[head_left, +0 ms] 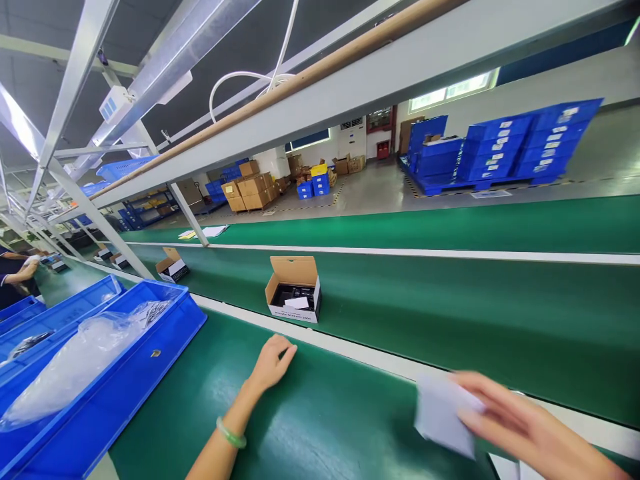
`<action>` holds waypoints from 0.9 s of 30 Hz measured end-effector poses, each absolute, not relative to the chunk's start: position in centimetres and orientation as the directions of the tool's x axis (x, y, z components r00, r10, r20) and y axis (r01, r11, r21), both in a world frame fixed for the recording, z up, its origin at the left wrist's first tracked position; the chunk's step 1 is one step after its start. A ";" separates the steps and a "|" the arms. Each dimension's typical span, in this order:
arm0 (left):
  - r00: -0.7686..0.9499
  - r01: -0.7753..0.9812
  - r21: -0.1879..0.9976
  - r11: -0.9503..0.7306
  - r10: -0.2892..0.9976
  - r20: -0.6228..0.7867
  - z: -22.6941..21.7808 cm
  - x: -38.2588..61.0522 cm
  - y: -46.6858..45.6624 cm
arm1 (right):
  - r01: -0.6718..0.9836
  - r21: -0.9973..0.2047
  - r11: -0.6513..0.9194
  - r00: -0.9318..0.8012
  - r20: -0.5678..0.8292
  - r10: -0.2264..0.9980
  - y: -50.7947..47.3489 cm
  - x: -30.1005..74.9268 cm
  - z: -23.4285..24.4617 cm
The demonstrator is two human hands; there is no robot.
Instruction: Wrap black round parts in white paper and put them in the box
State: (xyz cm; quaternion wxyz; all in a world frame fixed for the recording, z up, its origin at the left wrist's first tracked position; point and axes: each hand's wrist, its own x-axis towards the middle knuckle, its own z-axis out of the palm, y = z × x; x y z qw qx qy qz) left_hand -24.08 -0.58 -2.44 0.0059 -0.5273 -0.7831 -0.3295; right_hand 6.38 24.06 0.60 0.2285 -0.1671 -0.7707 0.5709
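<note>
My right hand (515,413) pinches a folded white paper (443,410) over the bench near its far white rim; both are smeared by motion. My left hand (274,361) rests at the green bench top (320,413), fingers loosely curled, with nothing visible in them. A green bangle (231,433) circles the left wrist. Just beyond that hand, on the green conveyor belt (425,320), sits a carton with its lid raised (295,270). Black parts and a small white paper (297,303) lie inside it. More white sheets (505,467) show under my right forearm, partly hidden.
A blue bin (165,347) with a clear plastic bag (85,360) of white items stands at left. Another open carton (173,267) is farther along the belt. A metal frame (325,113) spans overhead. A co-worker's arms (23,270) show at far left.
</note>
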 end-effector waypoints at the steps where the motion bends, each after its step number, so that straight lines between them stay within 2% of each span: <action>1: -0.431 0.827 0.519 0.217 0.837 0.337 -2.9 -23.4 -1.1 | -0.035 -0.962 0.272 -0.902 0.148 0.405 23.9 3.7 1.6; 2: -0.420 0.823 0.528 0.208 0.849 0.320 -3.4 -23.0 -1.5 | -0.095 -0.958 0.271 -0.931 0.182 0.317 23.8 0.5 2.6; 3: -0.412 0.819 0.538 0.201 0.858 0.308 -3.8 -22.6 -1.8 | -0.171 -0.938 0.301 -0.924 0.259 0.282 23.6 -3.0 3.6; 5: -0.405 0.813 0.549 0.193 0.865 0.296 -4.4 -22.2 -2.0 | -0.238 -0.886 0.398 -0.879 0.371 0.300 23.3 -10.2 4.8; 8: -0.396 0.815 0.549 0.184 0.870 0.296 -4.9 -22.1 -2.0 | 0.033 -0.726 0.687 -0.861 0.329 0.389 22.7 -19.4 5.1; 10: -0.392 0.816 0.549 0.181 0.870 0.297 -5.2 -22.1 -1.9 | 0.152 -0.638 0.755 -0.852 0.302 0.427 22.3 -23.4 4.3; 12: -0.391 0.815 0.550 0.180 0.872 0.294 -5.4 -22.2 -1.8 | 0.212 -0.604 0.768 -0.853 0.270 0.448 22.2 -25.7 3.3; 15: -0.380 0.818 0.549 0.172 0.878 0.292 -5.7 -22.6 -1.8 | 0.308 -0.544 0.781 -0.877 0.156 0.454 22.4 -27.2 1.5; 18: -0.367 0.824 0.542 0.162 0.882 0.294 -5.8 -22.8 -1.8 | 0.345 -0.457 0.820 -0.910 0.052 0.412 22.6 -27.2 0.4; 23: -0.359 0.837 0.521 0.169 0.887 0.289 -5.6 -22.7 -1.7 | 0.307 -0.249 0.919 -0.943 0.053 0.329 22.7 -25.4 0.8; 27: -0.344 0.855 0.492 0.161 0.887 0.308 -5.6 -22.8 -1.9 | 0.272 -0.169 0.947 -0.952 0.098 0.291 23.2 -22.2 2.8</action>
